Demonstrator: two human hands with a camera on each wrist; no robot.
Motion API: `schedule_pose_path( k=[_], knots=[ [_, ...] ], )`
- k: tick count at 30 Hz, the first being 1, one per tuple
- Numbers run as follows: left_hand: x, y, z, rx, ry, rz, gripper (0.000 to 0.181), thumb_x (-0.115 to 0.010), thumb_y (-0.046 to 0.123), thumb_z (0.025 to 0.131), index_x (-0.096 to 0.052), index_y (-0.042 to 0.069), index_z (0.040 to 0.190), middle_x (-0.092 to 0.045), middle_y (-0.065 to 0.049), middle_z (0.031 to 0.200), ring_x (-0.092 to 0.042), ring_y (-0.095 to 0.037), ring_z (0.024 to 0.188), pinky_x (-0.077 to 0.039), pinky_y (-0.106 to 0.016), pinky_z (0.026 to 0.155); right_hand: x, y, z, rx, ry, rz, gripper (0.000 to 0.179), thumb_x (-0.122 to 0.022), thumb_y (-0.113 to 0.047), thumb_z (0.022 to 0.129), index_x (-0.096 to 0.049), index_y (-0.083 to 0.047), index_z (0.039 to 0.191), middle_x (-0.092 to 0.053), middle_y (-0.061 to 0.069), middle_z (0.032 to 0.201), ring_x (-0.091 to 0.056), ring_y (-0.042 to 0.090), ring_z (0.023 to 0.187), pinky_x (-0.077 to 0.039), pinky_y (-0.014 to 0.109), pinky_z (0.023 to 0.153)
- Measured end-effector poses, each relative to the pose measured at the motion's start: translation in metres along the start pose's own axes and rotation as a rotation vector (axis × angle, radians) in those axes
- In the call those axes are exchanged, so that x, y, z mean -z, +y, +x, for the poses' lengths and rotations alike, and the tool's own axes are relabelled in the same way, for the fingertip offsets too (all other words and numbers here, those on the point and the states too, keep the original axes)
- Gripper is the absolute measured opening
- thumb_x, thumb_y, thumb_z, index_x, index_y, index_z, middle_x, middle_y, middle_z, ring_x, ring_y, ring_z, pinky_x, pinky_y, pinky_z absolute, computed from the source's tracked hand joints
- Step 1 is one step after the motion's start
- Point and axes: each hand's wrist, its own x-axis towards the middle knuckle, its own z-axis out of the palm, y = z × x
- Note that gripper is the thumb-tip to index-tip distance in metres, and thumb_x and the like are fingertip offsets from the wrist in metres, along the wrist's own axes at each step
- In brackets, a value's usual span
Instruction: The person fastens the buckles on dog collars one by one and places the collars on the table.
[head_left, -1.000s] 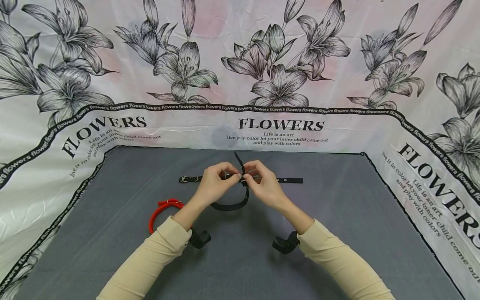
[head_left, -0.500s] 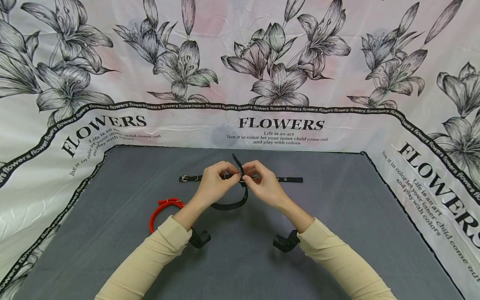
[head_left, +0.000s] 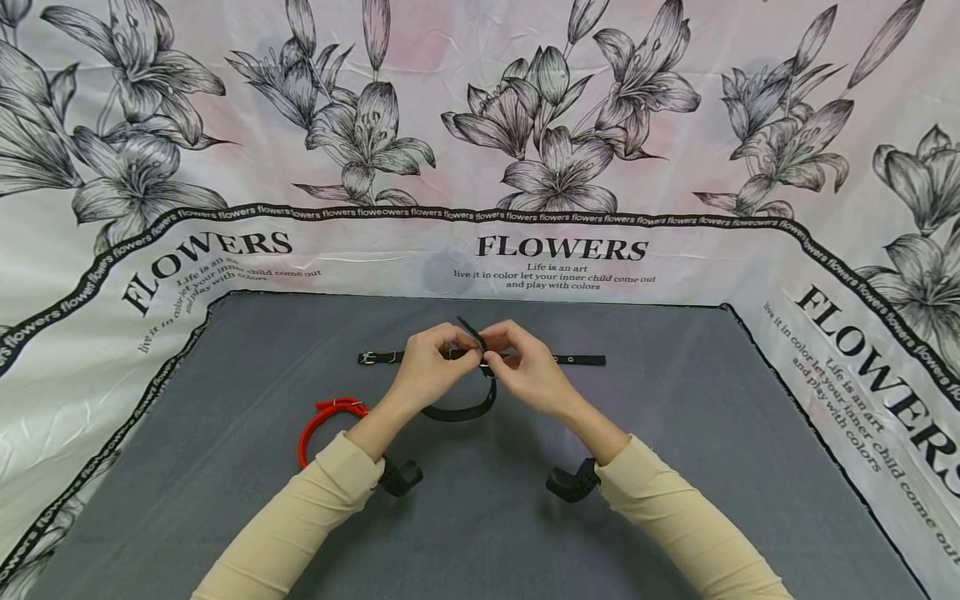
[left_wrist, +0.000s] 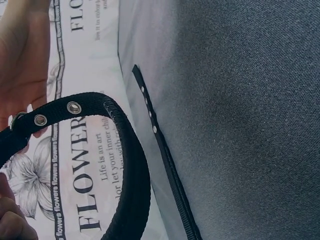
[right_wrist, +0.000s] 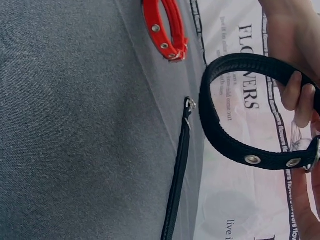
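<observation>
Above the middle of the table, my left hand (head_left: 431, 362) and right hand (head_left: 528, 367) meet at the buckle of a black collar (head_left: 461, 413). Fingers of both hands pinch it there, and they cover most of the buckle in the head view. The strap is bent into a loop hanging below the hands, and its free end pokes up between them, leaning left. In the left wrist view the collar (left_wrist: 134, 165) shows metal eyelets near the buckle. From the right wrist the same collar (right_wrist: 209, 117) appears as a wide curve, with the left hand (right_wrist: 290, 55) on its far side.
Behind the hands a second black collar (head_left: 581, 361) lies straight across the grey table (head_left: 675, 467), buckle at its left end. A buckled red collar (head_left: 306, 435) rests by the left forearm, which partly hides it. A printed cloth (head_left: 420, 258) rises behind the table.
The strap's free end has tipped to the left and sunk lower, and the right fingertips have shifted slightly left. Both forearms stay nearly still, and the two other collars have not moved.
</observation>
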Motion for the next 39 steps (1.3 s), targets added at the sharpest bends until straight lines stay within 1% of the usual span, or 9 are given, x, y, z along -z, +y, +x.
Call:
schedule_pose_path(
  k=[6,9,13,16,21,24,30,34,39],
  knots=[
    [0.0,-0.001,-0.001,0.016,-0.005,0.005,0.006,-0.066,0.016,0.083,-0.071,0.018,0.08,-0.063,0.005,0.08,-0.052,-0.012,0.063,-0.043,-0.027,0.054,0.003,-0.002,0.0,-0.014,-0.057,-0.017,0.02,-0.053,0.002,0.09,-0.054,0.0,0.11,-0.058,0.012,0.099,-0.058,0.02,0.09,-0.052,0.036,0.072],
    [0.001,-0.001,-0.001,0.021,-0.007,0.0,0.005,-0.066,0.017,0.084,-0.071,0.018,0.081,-0.064,0.005,0.081,-0.051,-0.013,0.062,-0.042,-0.027,0.053,0.003,-0.003,0.001,-0.028,-0.06,-0.015,0.02,-0.053,0.001,0.09,-0.054,0.0,0.11,-0.058,0.012,0.1,-0.058,0.022,0.091,-0.052,0.037,0.073],
    [0.002,-0.002,-0.002,0.025,-0.039,-0.031,0.004,-0.067,0.019,0.084,-0.07,0.018,0.088,-0.066,0.005,0.087,-0.054,-0.012,0.07,-0.045,-0.028,0.061,0.003,-0.002,0.0,-0.052,-0.033,-0.032,0.021,-0.054,0.0,0.091,-0.053,0.0,0.111,-0.058,0.013,0.101,-0.057,0.022,0.092,-0.052,0.037,0.075],
    [0.005,-0.002,-0.004,0.045,-0.081,-0.055,0.013,-0.068,0.021,0.084,-0.067,0.018,0.097,-0.066,0.004,0.095,-0.057,-0.012,0.08,-0.048,-0.031,0.069,0.003,-0.001,-0.002,-0.061,-0.009,-0.04,0.022,-0.054,0.0,0.091,-0.053,0.0,0.112,-0.057,0.013,0.102,-0.057,0.022,0.091,-0.051,0.035,0.075],
    [0.009,-0.006,-0.006,0.119,-0.118,-0.061,0.022,-0.067,0.024,0.085,-0.063,0.018,0.106,-0.064,0.002,0.097,-0.057,-0.014,0.079,-0.047,-0.032,0.066,0.004,-0.001,-0.003,-0.064,0.036,-0.049,0.023,-0.054,0.0,0.091,-0.052,0.001,0.114,-0.057,0.016,0.104,-0.057,0.024,0.093,-0.051,0.038,0.075],
    [0.009,-0.008,-0.007,0.143,-0.118,-0.063,0.021,-0.065,0.026,0.087,-0.063,0.019,0.107,-0.065,0.002,0.096,-0.058,-0.013,0.078,-0.047,-0.031,0.066,0.004,0.0,-0.003,-0.056,0.066,-0.055,0.023,-0.054,-0.001,0.091,-0.052,0.001,0.114,-0.057,0.017,0.104,-0.057,0.025,0.094,-0.05,0.039,0.076],
    [0.01,-0.008,-0.007,0.142,-0.098,-0.054,0.021,-0.064,0.027,0.087,-0.064,0.019,0.107,-0.066,0.002,0.094,-0.059,-0.013,0.077,-0.047,-0.031,0.065,0.003,0.0,-0.001,-0.033,0.118,-0.053,0.021,-0.055,0.0,0.09,-0.054,0.002,0.111,-0.058,0.016,0.101,-0.057,0.025,0.091,-0.051,0.04,0.072],
    [0.011,-0.006,-0.007,0.149,-0.075,-0.036,0.02,-0.065,0.027,0.087,-0.065,0.019,0.106,-0.065,0.001,0.091,-0.058,-0.014,0.075,-0.047,-0.031,0.064,0.002,-0.001,0.0,-0.046,0.128,-0.059,0.02,-0.055,-0.002,0.091,-0.055,0.001,0.11,-0.058,0.015,0.102,-0.057,0.025,0.09,-0.05,0.038,0.071],
    [0.011,-0.006,-0.007,0.155,-0.069,-0.048,0.019,-0.064,0.027,0.087,-0.064,0.02,0.105,-0.065,0.002,0.093,-0.057,-0.014,0.076,-0.047,-0.031,0.065,0.001,-0.003,0.001,-0.04,0.134,-0.084,0.019,-0.055,-0.002,0.091,-0.055,0.001,0.109,-0.059,0.015,0.102,-0.059,0.025,0.089,-0.051,0.036,0.07]
  ],
)
